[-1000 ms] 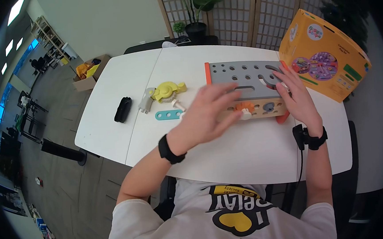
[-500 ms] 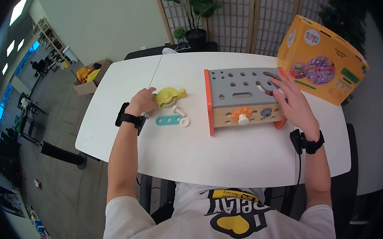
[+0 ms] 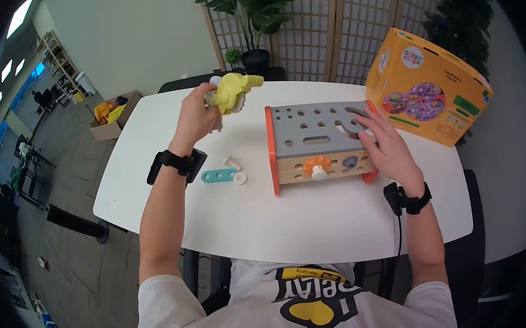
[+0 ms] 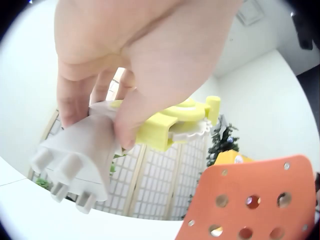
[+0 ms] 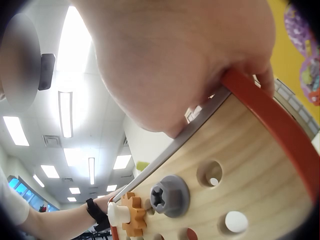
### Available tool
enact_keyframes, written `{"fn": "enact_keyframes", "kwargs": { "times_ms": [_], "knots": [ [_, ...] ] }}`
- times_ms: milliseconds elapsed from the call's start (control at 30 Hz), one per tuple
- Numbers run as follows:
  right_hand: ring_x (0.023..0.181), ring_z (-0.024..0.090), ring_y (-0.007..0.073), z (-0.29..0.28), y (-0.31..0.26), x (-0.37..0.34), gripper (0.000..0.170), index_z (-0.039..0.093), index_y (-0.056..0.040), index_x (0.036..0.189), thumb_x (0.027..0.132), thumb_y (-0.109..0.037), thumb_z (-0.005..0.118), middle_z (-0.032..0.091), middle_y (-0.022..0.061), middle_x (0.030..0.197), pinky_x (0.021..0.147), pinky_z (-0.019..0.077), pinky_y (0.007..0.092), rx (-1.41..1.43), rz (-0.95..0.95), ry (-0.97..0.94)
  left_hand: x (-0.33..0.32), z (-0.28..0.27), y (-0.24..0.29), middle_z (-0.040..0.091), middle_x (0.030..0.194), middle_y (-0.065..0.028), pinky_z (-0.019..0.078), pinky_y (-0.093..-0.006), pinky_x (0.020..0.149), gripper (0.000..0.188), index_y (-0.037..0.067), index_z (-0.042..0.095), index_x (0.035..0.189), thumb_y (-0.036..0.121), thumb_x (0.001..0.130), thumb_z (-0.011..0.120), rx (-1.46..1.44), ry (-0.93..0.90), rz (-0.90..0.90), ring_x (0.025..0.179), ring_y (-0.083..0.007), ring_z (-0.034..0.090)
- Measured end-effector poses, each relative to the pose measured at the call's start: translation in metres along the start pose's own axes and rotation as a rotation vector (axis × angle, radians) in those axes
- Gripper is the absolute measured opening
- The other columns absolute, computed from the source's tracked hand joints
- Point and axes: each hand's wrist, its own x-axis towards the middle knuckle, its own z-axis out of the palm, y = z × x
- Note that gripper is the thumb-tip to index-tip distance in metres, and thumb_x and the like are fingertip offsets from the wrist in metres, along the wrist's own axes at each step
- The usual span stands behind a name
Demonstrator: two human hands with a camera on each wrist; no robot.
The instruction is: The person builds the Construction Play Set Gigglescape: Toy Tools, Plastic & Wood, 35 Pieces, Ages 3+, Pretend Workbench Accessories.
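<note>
My left hand (image 3: 194,121) holds a yellow toy circular saw (image 3: 230,93) up above the far left part of the table. In the left wrist view, thumb and fingers pinch its grey handle (image 4: 95,145), which ends in several short pegs; a white toothed blade (image 4: 192,130) shows under the yellow guard. My right hand (image 3: 390,149) rests on the right end of a toy workbench (image 3: 303,126), fingers lying over its grey perforated top by the orange side panel (image 5: 270,120). On the bench's wooden front sit an orange gear (image 3: 316,163) with a white knob and a grey hex-headed bolt (image 5: 170,196).
Left of the bench lie a teal strip (image 3: 218,175) with holes, a white ring (image 3: 239,178) and a white screw (image 3: 233,163). A black case (image 3: 155,167) is partly hidden by my left wrist. A yellow printed box (image 3: 431,88) stands behind the bench at right.
My left hand has moved left from in front of the bench to the toy saw, gripped it and lifted it off the table. My right hand has stayed on the bench.
</note>
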Motion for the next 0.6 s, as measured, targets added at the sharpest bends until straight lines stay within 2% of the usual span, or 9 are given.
{"fn": "enact_keyframes", "kwargs": {
  "times_ms": [133, 233, 333, 600],
  "knots": [
    [0.152, 0.033, 0.0374, 0.002, 0.003, 0.001, 0.042, 0.059, -0.0047, 0.141, 0.107, -0.028, 0.050, 0.043, 0.0200, 0.159, 0.121, 0.0320, 0.0442, -0.016, -0.010, 0.002, 0.006, 0.006, 0.053, 0.070, 0.118, -0.0100, 0.0559, -0.0376, 0.093, 0.042, 0.005, 0.059, 0.131, -0.003, 0.090, 0.067, -0.394, 0.037, 0.059, 0.112, -0.0236, 0.069],
    [0.152, 0.033, 0.0376, 0.002, 0.004, 0.001, 0.042, 0.059, -0.0047, 0.141, 0.107, -0.028, 0.051, 0.044, 0.0199, 0.159, 0.121, 0.0324, 0.0443, -0.006, -0.017, 0.010, 0.004, 0.009, 0.085, 0.069, 0.121, -0.0089, 0.0536, -0.0343, 0.096, 0.042, 0.005, 0.058, 0.131, -0.002, 0.091, 0.067, -0.516, -0.035, 0.126, 0.113, -0.0202, 0.066],
    [0.152, 0.034, 0.0377, 0.002, 0.002, 0.001, 0.042, 0.059, -0.0046, 0.141, 0.107, -0.028, 0.051, 0.044, 0.0200, 0.158, 0.121, 0.0327, 0.0444, 0.008, -0.002, 0.012, 0.004, 0.024, 0.096, 0.069, 0.120, -0.0092, 0.0522, -0.0328, 0.097, 0.041, 0.005, 0.058, 0.131, -0.001, 0.091, 0.067, -0.595, -0.086, 0.232, 0.110, -0.0196, 0.066],
    [0.151, 0.035, 0.0363, 0.003, 0.003, -0.001, 0.042, 0.059, -0.0044, 0.141, 0.106, -0.027, 0.052, 0.045, 0.0192, 0.158, 0.120, 0.0334, 0.0439, 0.001, -0.019, 0.033, 0.004, 0.042, 0.098, 0.068, 0.125, -0.0079, 0.0536, -0.0363, 0.098, 0.046, 0.007, 0.054, 0.134, -0.003, 0.091, 0.068, -0.570, -0.182, 0.151, 0.115, -0.0211, 0.067]
  ]
}}
